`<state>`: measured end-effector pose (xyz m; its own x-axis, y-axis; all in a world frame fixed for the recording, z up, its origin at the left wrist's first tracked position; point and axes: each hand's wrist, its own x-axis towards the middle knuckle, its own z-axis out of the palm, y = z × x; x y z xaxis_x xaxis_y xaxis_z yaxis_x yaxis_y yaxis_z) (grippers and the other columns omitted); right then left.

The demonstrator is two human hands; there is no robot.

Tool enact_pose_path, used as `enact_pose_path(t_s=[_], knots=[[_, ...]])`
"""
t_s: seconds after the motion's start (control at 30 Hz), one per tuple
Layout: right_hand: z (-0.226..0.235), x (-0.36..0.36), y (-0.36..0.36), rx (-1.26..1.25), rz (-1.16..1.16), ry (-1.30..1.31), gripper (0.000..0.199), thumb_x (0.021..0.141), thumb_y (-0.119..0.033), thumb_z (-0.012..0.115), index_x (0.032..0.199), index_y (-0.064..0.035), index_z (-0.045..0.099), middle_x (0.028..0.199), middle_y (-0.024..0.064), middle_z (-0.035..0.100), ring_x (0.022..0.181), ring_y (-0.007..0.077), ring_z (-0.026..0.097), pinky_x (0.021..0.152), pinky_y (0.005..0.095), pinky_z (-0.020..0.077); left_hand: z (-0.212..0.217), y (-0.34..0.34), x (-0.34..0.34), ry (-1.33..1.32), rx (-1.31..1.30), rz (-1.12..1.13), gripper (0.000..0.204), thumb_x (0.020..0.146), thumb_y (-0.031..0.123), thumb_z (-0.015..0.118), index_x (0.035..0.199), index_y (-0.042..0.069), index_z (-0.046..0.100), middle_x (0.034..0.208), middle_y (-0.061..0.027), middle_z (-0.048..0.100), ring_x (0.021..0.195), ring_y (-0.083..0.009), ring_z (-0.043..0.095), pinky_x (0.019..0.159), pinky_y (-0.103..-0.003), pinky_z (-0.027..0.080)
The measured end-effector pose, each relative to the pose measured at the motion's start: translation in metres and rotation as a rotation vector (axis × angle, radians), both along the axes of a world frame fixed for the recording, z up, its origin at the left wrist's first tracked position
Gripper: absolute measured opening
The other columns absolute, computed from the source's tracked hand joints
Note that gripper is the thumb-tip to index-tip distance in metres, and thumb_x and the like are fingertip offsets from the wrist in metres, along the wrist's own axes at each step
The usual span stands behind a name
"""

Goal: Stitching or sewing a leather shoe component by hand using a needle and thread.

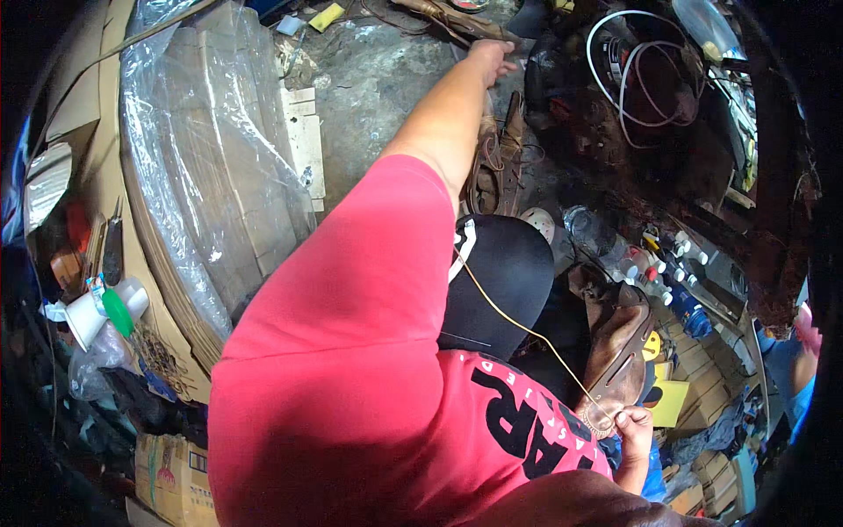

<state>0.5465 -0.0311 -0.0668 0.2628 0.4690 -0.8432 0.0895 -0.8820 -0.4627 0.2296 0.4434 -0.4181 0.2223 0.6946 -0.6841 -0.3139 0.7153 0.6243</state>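
My left arm, in a red sleeve, stretches far forward. At its end my left hand (497, 61) has its fingers curled to the right, beside brown scraps (448, 19) on the floor; what it holds, if anything, is too small to make out. Close to my body on the right, my right hand (634, 430) pinches a thin tan cord (518, 323) at the stitched edge of a brown leather shoe (622, 347). From there the cord runs in a slack curve toward my knee, then disappears behind my left sleeve. A white strip (465, 243) lies by that knee.
Plastic-wrapped cardboard (224, 132) stands at the left, near a white cup (110, 307). Brown leather pieces (488, 176) lie beyond my knee. At the right are small bottles (654, 272), looped white cable (621, 83) and yellow paper (670, 402). Another person's hand (806, 332) shows at the right edge.
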Motion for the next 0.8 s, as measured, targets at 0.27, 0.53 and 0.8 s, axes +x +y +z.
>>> enact_pose_path(t_s=[0.27, 0.53, 0.8], knots=[[-0.003, 0.007, 0.007, -0.009, 0.071, 0.015, 0.029, 0.073, -0.026, 0.075, 0.063, -0.0011, 0.063, 0.056, 0.0051, 0.060, 0.045, 0.0086, 0.049, 0.044, 0.0207, 0.0332, 0.018, -0.118, -0.095, 0.726, 0.728, 0.037, 0.021, 0.073, 0.002, 0.068, 0.078, 0.005, 0.048, 0.070, 0.0005, 0.047, 0.063, -0.0099, 0.044, 0.057, -0.025, 0.040], [-0.014, 0.014, 0.001, 0.108, 0.130, 0.082, 0.032, 0.075, -0.029, 0.074, 0.062, -0.0027, 0.061, 0.054, 0.0030, 0.057, 0.046, 0.0100, 0.051, 0.043, 0.0216, 0.0347, 0.031, -0.246, -0.180, 1.042, 0.619, -0.495, 0.019, 0.072, 0.000, 0.063, 0.080, 0.005, 0.047, 0.072, -0.0097, 0.052, 0.065, -0.0235, 0.052, 0.062, -0.033, 0.043], [-0.020, 0.015, -0.012, 0.124, 0.076, 0.084, 0.028, 0.074, -0.028, 0.073, 0.066, -0.0024, 0.063, 0.055, 0.0041, 0.060, 0.046, 0.0092, 0.053, 0.043, 0.0200, 0.0355, 0.111, -0.220, -0.091, 1.526, 0.799, -1.217, 0.029, 0.076, 0.009, 0.054, 0.105, 0.012, 0.058, 0.125, -0.0088, 0.049, 0.117, -0.0319, 0.045, 0.089, -0.040, 0.043]])
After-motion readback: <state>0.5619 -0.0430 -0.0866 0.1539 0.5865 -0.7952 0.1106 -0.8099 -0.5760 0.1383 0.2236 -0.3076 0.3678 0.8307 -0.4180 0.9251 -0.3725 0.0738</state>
